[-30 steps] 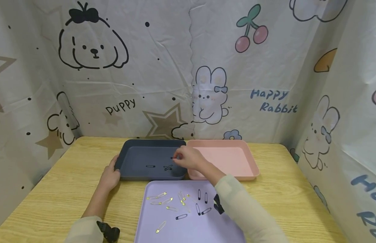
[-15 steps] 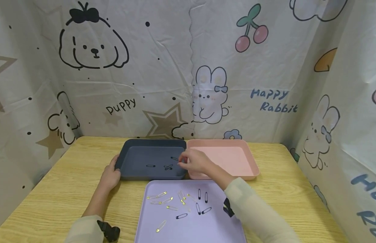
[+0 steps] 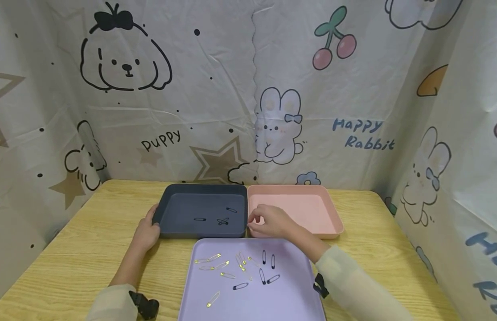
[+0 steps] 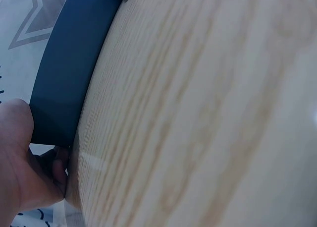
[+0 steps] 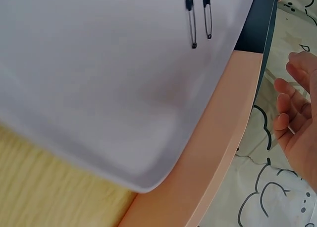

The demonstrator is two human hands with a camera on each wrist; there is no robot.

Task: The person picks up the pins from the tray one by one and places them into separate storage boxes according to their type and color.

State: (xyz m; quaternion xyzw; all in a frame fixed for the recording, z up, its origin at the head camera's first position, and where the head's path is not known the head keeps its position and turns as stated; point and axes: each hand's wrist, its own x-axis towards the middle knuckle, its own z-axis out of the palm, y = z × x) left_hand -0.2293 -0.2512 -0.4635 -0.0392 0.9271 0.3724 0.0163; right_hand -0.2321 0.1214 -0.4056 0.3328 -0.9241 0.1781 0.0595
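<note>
My left hand point(image 3: 145, 234) grips the left side of the dark blue tray point(image 3: 180, 205); in the left wrist view the thumb lies on its outer wall and curled fingers show beside the corner. Several black safety pins point(image 3: 199, 219) lie in that tray, some crossed over each other. My right hand point(image 3: 274, 220) hovers over the left part of the pink tray point(image 3: 310, 207), fingers loosely bent. In the right wrist view no pin shows between those fingers. Nearer me, the purple tray point(image 3: 288, 301) bears several black safety pins point(image 3: 235, 288) and several gold safety pins point(image 3: 210, 304).
The dark blue and pink trays stand side by side at the back of the wooden table point(image 3: 67, 254), with the purple tray's far edge against their fronts. Behind the table hangs a patterned cloth point(image 3: 216, 89), which also runs along both sides.
My right hand has let go of a black safety pin, now in the right part of the dark blue tray, and moved right over the pink tray. My left hand keeps its hold.
</note>
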